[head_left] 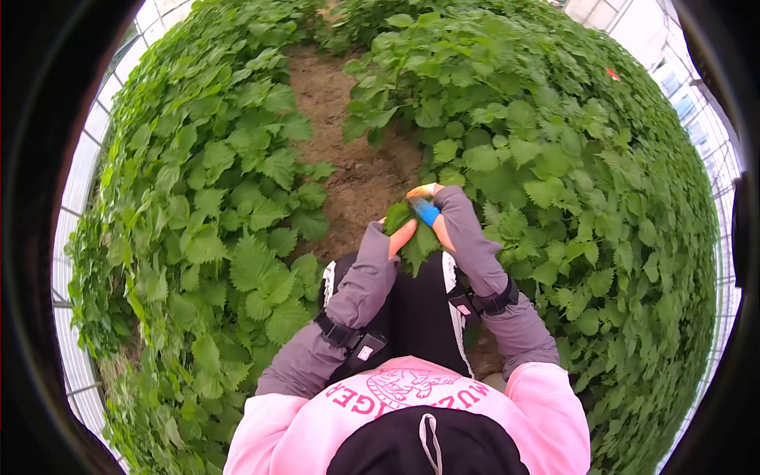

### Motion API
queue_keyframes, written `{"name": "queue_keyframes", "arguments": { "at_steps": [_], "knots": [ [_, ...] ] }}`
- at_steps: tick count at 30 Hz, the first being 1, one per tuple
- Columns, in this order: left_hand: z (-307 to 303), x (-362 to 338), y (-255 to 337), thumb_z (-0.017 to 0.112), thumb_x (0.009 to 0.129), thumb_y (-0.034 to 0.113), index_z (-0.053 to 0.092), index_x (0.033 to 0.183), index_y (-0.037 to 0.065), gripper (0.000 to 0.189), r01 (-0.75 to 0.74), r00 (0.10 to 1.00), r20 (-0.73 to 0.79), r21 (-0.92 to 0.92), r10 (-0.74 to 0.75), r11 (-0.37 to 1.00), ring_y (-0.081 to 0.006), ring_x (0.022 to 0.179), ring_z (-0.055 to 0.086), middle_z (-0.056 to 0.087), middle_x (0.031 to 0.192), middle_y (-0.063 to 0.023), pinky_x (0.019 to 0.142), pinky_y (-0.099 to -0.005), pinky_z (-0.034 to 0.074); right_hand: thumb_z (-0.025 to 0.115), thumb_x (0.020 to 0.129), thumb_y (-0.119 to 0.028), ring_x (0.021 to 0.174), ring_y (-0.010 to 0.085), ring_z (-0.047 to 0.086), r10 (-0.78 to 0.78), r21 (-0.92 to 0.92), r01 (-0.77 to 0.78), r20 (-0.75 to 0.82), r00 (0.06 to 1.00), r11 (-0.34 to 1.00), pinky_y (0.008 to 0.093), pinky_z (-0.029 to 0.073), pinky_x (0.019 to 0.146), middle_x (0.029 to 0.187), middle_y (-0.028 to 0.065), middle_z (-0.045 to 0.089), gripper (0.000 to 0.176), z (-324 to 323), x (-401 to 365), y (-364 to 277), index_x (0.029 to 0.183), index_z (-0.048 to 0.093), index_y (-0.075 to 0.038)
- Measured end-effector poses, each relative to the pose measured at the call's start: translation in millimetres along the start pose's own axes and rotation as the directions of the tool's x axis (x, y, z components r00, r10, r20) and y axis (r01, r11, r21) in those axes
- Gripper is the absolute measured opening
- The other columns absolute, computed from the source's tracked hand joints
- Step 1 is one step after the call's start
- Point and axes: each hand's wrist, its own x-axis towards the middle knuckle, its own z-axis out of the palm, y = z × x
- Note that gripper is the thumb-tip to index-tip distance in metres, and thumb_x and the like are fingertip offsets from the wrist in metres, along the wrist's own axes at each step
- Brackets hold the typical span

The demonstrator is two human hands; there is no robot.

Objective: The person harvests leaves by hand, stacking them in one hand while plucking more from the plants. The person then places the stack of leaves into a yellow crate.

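Note:
Above my knees, near the middle of the head view, my left hand [401, 236] is closed on several green leaves [419, 252] with toothed edges. The leaves hang down between my two hands. My right hand [428, 210] touches the upper part of the leaves from the right; blue and orange show on its fingers, which are bent inward. Whether it holds a leaf of its own is too small to tell. Grey-purple sleeves with black straps cover both forearms.
Dense leafy plants [261, 214] rise on the left, and more plants [554, 174] fill the right. A bare soil path [332, 119] runs forward between them. Pale greenhouse walls [79, 158] stand at the outer sides. A small red thing [613, 74] shows at upper right.

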Motion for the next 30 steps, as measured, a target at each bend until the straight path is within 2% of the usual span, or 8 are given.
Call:
{"name": "queue_keyframes", "arguments": {
  "at_steps": [1, 2, 6, 8, 18, 20, 26, 30],
  "knots": [
    [-6.2, 10.8, -6.5, 0.055, 0.086, 0.021, 0.057, 0.097, 0.003, 0.021, -0.016, 0.999, -0.029, 0.072, 0.018, 0.997, -0.0098, 0.071, 0.056, 0.06, 0.084, -0.002, 0.062, -0.0254, 0.046, 0.059, 0.078, -0.01, 0.069, 0.0166, 0.055, -0.145, -0.006, 0.145, -0.038, 0.989, 0.989, 0.0264, 0.043, 0.061, 0.08, 0.0116, 0.06, 0.017, -1.8, 6.5, -1.6, 0.093, 0.061, -0.003],
    [-11.5, 14.0, -15.9, 0.055, 0.086, 0.021, 0.057, 0.097, 0.003, 0.021, -0.019, 1.0, -0.012, 0.075, 0.02, 0.997, -0.0098, 0.071, 0.056, 0.06, 0.084, -0.002, 0.062, -0.0254, 0.046, 0.058, 0.078, -0.008, 0.061, 0.0134, 0.053, 0.266, 0.177, -0.281, 0.1, 0.959, 0.943, 0.0249, 0.042, 0.052, 0.077, 0.01, 0.059, 0.016, -19.9, 8.7, -7.2, 0.094, 0.06, -0.005],
    [-4.4, 5.9, -5.7, 0.056, 0.085, 0.019, 0.057, 0.097, 0.002, 0.021, -0.026, 0.996, -0.08, 0.025, 0.028, 0.999, -0.0088, 0.073, 0.055, 0.06, 0.086, -0.0007, 0.064, -0.0243, 0.045, 0.047, 0.078, 0.006, 0.05, 0.0115, 0.049, 0.075, 0.291, 0.097, -0.529, 0.846, 0.952, 0.0238, 0.042, 0.044, 0.093, 0.0122, 0.054, 0.03, -103.2, 72.0, 58.5, 0.107, 0.048, 0.001],
    [-8.2, 7.2, -8.4, 0.059, 0.083, 0.015, 0.056, 0.101, 0.001, 0.024, 0.006, 1.0, -0.026, 0.004, -0.006, 1.0, -0.0106, 0.077, 0.055, 0.06, 0.09, -0.0024, 0.068, -0.0259, 0.046, 0.051, 0.078, 0.002, 0.055, 0.0118, 0.052, -0.005, 0.006, 0.013, -0.712, 0.702, 1.0, 0.0231, 0.04, 0.045, 0.096, 0.0123, 0.052, 0.036, -143.5, 94.4, 86.1, 0.113, 0.041, 0.006],
    [9.2, -1.8, 1.9, 0.06, 0.082, 0.015, 0.058, 0.099, 0.0, 0.023, 0.031, 0.999, -0.04, -0.049, -0.032, 0.998, -0.0102, 0.076, 0.055, 0.06, 0.087, -0.002, 0.067, -0.0248, 0.045, 0.041, 0.085, -0.003, 0.077, 0.0223, 0.059, 0.47, 0.631, -0.157, -0.365, 0.804, 0.759, 0.0264, 0.051, 0.062, 0.105, 0.0161, 0.049, 0.035, -149.3, 75.1, 140.5, 0.117, 0.036, 0.008],
    [26.2, -19.9, 28.9, 0.053, 0.086, 0.015, 0.053, 0.106, 0.001, 0.025, -0.088, 0.992, -0.061, 0.295, 0.11, 0.951, -0.013, 0.09, 0.052, 0.058, 0.094, -0.0023, 0.08, -0.025, 0.039, 0.043, 0.087, -0.01, 0.074, 0.0198, 0.058, 0.468, 0.634, -0.146, -0.377, 0.799, 0.759, 0.0261, 0.051, 0.062, 0.098, 0.012, 0.052, 0.028, -145.0, 75.4, 146.1, 0.11, 0.043, 0.007],
    [32.6, -24.5, 47.9, 0.054, 0.086, 0.017, 0.053, 0.104, 0.001, 0.025, 0.077, 0.99, -0.142, 0.424, -0.018, 0.902, -0.0127, 0.089, 0.052, 0.058, 0.094, -0.002, 0.078, -0.0239, 0.038, 0.045, 0.088, -0.026, 0.061, 0.0109, 0.047, 0.394, 0.114, -0.382, -0.41, 0.823, 0.917, 0.0266, 0.038, 0.05, 0.07, 0.0027, 0.049, 0.026, -140.8, 71.2, 132.4, 0.094, 0.057, -0.003],
    [-2.9, 4.5, -7.7, 0.056, 0.084, 0.018, 0.056, 0.1, 0.002, 0.023, 0.053, 0.997, -0.056, 0.027, -0.051, 0.998, -0.0116, 0.08, 0.054, 0.059, 0.088, -0.0012, 0.07, -0.0239, 0.042, 0.04, 0.09, -0.032, 0.054, 0.0098, 0.039, 0.496, 0.308, -0.398, -0.39, 0.776, 0.864, 0.0271, 0.031, 0.048, 0.061, -0.0011, 0.042, 0.031, -138.7, 77.1, 142.6, 0.098, 0.059, -0.008]
  ]
}}
